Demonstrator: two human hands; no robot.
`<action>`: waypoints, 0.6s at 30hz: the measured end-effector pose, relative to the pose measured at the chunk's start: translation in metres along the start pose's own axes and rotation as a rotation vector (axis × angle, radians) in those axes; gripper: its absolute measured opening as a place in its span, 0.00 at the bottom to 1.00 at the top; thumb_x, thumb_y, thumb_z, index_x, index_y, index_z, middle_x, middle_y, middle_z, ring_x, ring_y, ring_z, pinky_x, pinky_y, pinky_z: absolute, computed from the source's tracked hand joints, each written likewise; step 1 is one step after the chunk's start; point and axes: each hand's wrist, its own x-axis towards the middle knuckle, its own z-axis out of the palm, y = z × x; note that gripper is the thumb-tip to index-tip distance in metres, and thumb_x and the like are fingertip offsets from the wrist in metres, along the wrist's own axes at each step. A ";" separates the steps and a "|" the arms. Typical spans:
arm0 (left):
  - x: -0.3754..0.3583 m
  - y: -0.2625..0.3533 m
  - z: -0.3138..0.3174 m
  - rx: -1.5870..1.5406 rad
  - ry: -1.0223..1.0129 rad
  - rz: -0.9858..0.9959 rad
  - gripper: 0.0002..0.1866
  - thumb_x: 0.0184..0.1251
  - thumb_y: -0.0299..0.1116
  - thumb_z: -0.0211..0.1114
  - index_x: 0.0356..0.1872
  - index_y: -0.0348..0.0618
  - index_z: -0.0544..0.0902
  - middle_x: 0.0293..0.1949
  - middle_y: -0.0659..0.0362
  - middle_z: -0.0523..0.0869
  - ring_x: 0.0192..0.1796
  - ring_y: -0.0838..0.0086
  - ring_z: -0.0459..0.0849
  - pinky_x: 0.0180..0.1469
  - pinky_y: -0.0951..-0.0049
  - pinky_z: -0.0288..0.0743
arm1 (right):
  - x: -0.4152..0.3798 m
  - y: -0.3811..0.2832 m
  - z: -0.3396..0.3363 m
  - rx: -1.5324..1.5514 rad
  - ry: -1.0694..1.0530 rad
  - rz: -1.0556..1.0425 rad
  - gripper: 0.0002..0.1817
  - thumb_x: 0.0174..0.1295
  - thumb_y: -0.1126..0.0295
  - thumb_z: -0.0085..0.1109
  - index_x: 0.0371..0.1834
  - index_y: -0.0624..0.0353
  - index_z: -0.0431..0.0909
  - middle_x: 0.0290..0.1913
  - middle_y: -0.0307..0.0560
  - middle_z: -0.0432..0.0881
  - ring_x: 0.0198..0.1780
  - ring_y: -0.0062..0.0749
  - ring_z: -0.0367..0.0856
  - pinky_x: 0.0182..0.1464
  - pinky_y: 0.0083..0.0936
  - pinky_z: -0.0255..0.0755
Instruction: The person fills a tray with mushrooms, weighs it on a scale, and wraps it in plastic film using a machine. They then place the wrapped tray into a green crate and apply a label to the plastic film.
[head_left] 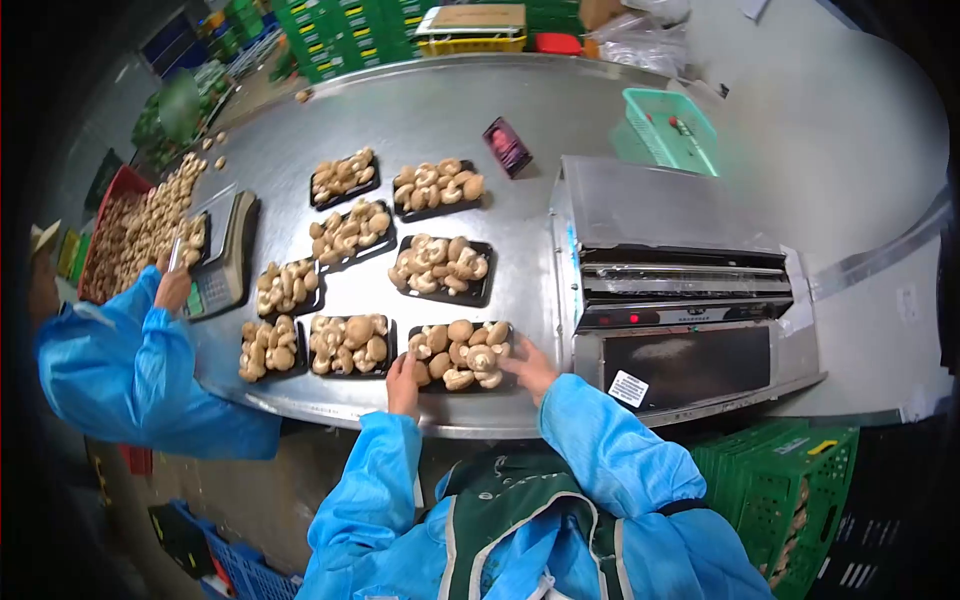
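A black tray of mushrooms (458,354) lies at the front edge of the steel table, directly before me. My left hand (403,384) grips its left end, fingertips against the outer mushrooms. At the right end my right hand (533,370) closes around the side, its fingers touching the mushrooms there. The tray's rim is mostly hidden by its load. Left of my left hand sits another filled tray of mushrooms (348,345). Beyond my hands is a further mushroom tray (441,268), with several more spread over the table.
To my right stands a wrapping machine (680,290) with a red light. A purple box (507,147) and a mint-green basket (672,130) lie farther back. At left, a co-worker's hand (174,288) is at a weighing scale (222,255), beside a mushroom heap (150,230).
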 end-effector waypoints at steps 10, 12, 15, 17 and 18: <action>-0.026 0.108 0.014 -0.196 -0.300 0.240 0.22 0.71 0.35 0.52 0.61 0.33 0.68 0.57 0.53 0.74 0.58 0.71 0.71 0.62 0.72 0.63 | -0.035 -0.061 -0.007 -0.235 0.051 -0.460 0.37 0.54 0.76 0.60 0.69 0.58 0.57 0.63 0.51 0.64 0.54 0.39 0.71 0.57 0.29 0.67; -0.037 0.143 0.034 -0.271 -0.402 0.260 0.21 0.72 0.33 0.50 0.61 0.33 0.67 0.57 0.53 0.74 0.57 0.70 0.74 0.60 0.72 0.67 | -0.047 -0.089 -0.017 -0.138 0.059 -0.507 0.38 0.54 0.78 0.59 0.70 0.60 0.56 0.60 0.48 0.68 0.44 0.28 0.74 0.48 0.21 0.72; -0.053 0.191 0.089 -0.233 -0.498 0.286 0.22 0.72 0.35 0.51 0.61 0.34 0.67 0.56 0.54 0.75 0.56 0.70 0.75 0.58 0.73 0.68 | -0.071 -0.153 -0.057 -0.049 0.002 -0.537 0.37 0.54 0.80 0.57 0.70 0.61 0.57 0.57 0.47 0.72 0.40 0.24 0.76 0.47 0.20 0.72; -0.049 0.207 0.132 -0.152 -0.561 0.241 0.23 0.71 0.37 0.52 0.62 0.35 0.67 0.56 0.55 0.75 0.57 0.71 0.75 0.58 0.73 0.68 | -0.076 -0.192 -0.106 -0.113 0.014 -0.445 0.36 0.53 0.81 0.56 0.69 0.63 0.58 0.57 0.48 0.73 0.41 0.24 0.77 0.45 0.20 0.72; -0.043 0.209 0.158 -0.122 -0.651 0.271 0.24 0.71 0.39 0.52 0.62 0.34 0.67 0.57 0.55 0.75 0.57 0.71 0.74 0.59 0.72 0.67 | -0.083 -0.212 -0.126 -0.098 0.026 -0.469 0.35 0.53 0.80 0.56 0.68 0.63 0.59 0.57 0.48 0.73 0.43 0.24 0.76 0.46 0.21 0.71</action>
